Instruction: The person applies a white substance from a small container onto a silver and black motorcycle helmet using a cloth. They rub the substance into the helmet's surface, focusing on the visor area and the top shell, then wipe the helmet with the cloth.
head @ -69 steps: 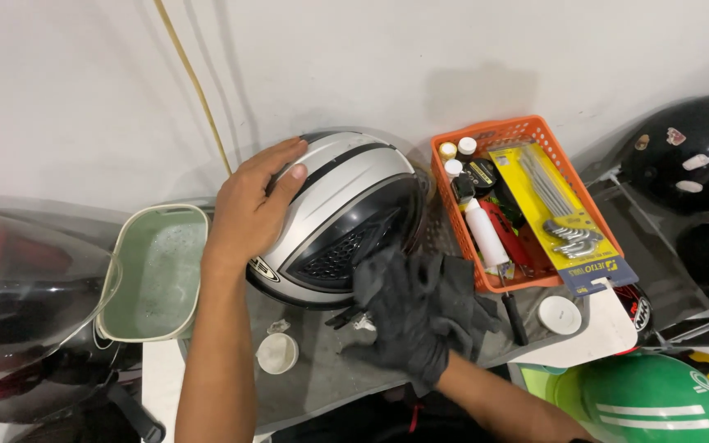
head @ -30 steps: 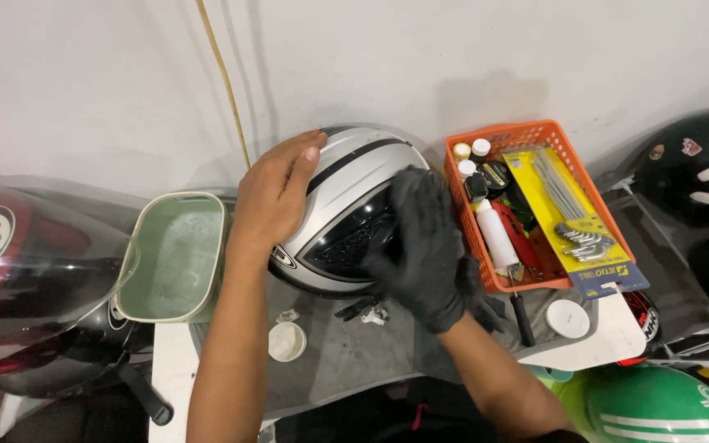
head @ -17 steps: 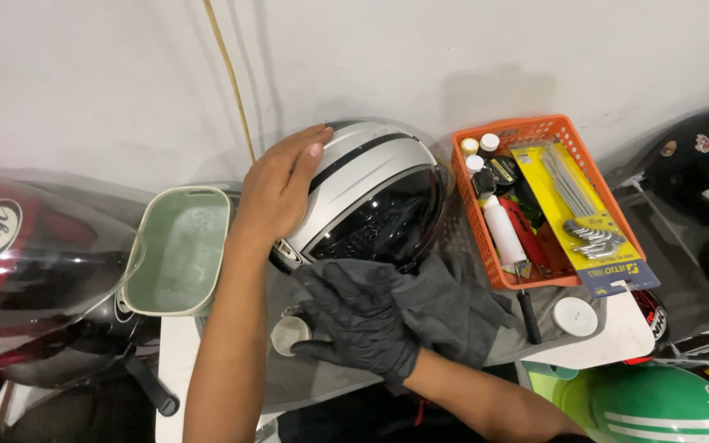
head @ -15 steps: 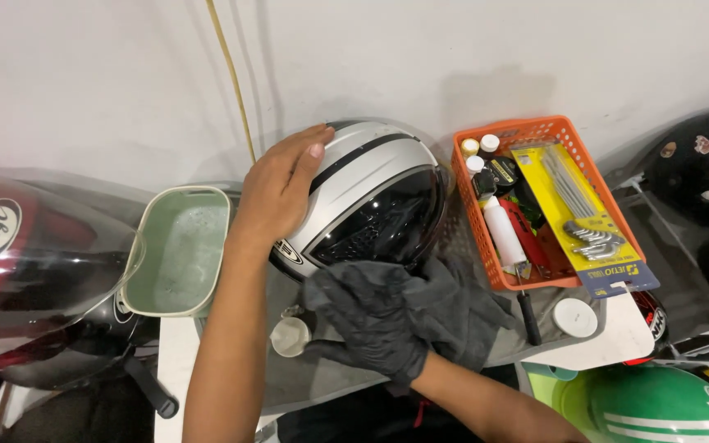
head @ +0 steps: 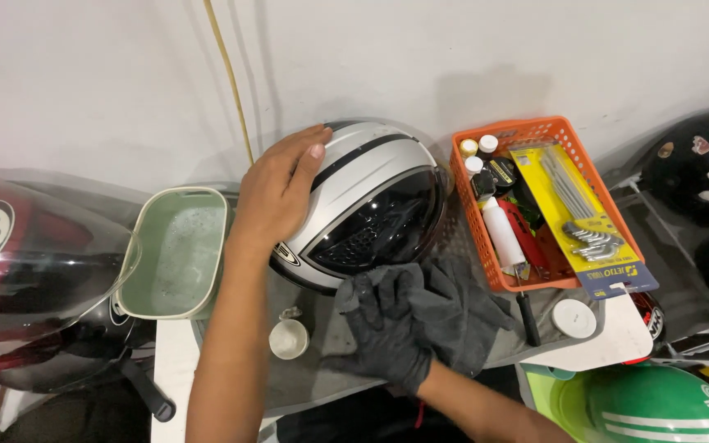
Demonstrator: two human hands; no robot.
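Observation:
A silver helmet [head: 371,193] with black stripes and a dark visor lies on a grey mat on the table. My bare left hand [head: 276,193] rests flat on its left side, steadying it. My right hand [head: 387,332], in a black glove, sits just below the visor and grips a dark grey cloth [head: 461,308] that spreads out to the right of it. The cloth lies against the helmet's lower front edge.
A pale green tub [head: 176,250] with sudsy water stands left of the helmet. An orange basket [head: 572,283] of bottles and hex keys is at right. A small white cup [head: 289,338] and a white lid [head: 574,318] lie on the table. Other helmets: red [head: 34,271], black [head: 699,176], green [head: 650,406].
My gloved right hand has come down off the visor with the cloth, to below the helmet's front edge. My left hand has stayed on the helmet.

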